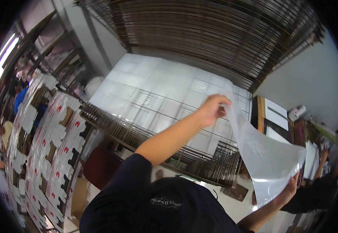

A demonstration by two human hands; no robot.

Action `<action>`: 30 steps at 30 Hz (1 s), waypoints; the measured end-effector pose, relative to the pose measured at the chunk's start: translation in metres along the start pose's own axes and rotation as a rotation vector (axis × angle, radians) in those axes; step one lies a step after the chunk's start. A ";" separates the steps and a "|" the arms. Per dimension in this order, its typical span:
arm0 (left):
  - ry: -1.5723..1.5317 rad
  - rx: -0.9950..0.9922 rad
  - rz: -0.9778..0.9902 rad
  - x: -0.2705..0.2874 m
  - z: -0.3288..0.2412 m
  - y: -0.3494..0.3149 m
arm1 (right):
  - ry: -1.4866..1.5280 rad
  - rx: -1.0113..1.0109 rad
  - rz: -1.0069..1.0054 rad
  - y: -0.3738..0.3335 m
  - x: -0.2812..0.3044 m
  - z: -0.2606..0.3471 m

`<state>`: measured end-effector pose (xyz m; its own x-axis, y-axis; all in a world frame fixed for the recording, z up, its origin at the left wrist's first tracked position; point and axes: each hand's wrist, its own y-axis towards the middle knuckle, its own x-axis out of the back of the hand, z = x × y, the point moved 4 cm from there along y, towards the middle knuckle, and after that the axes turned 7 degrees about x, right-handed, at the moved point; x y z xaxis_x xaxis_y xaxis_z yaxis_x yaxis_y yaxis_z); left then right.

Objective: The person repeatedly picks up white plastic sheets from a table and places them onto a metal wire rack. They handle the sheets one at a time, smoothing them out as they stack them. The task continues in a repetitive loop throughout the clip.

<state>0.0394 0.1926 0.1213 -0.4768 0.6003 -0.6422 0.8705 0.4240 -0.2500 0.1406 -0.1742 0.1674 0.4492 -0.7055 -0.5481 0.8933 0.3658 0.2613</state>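
Note:
A limp, shiny, translucent plastic sheet [268,155] hangs between my two hands, to the right of a wire rack. My left hand [214,110] reaches over the rack and pinches the sheet's upper left corner. Lower and to the right, my right hand [289,191] grips its near edge, with part of the fingers behind the film. Under my left arm, similar pale plastic pieces [157,77] with faint white printing lie side by side on the wire shelf [165,121].
Many wire shelves [200,27] are tilted up above the rack. Left stand stacks of white-and-red cut cardboard [52,143] and a dark red chair [101,167]. On the right are a bench with white sheets [275,114] and another person's arm [323,161].

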 end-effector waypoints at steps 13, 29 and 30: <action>0.166 -0.500 -0.779 0.327 -0.100 -0.244 | -0.447 -0.467 0.403 0.006 -0.214 -0.284; 0.589 -0.482 -1.304 0.452 -0.081 -0.249 | -0.744 -0.503 0.444 -0.029 -0.242 -0.440; 0.584 -0.475 -1.310 0.453 -0.083 -0.248 | -0.751 -0.497 0.438 -0.029 -0.245 -0.440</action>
<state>-0.4022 0.4159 -0.0476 -0.9414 -0.2362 0.2409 -0.2610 0.9623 -0.0764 -0.0025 0.2556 -0.0553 0.7843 -0.5852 0.2057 0.6151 0.7766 -0.1359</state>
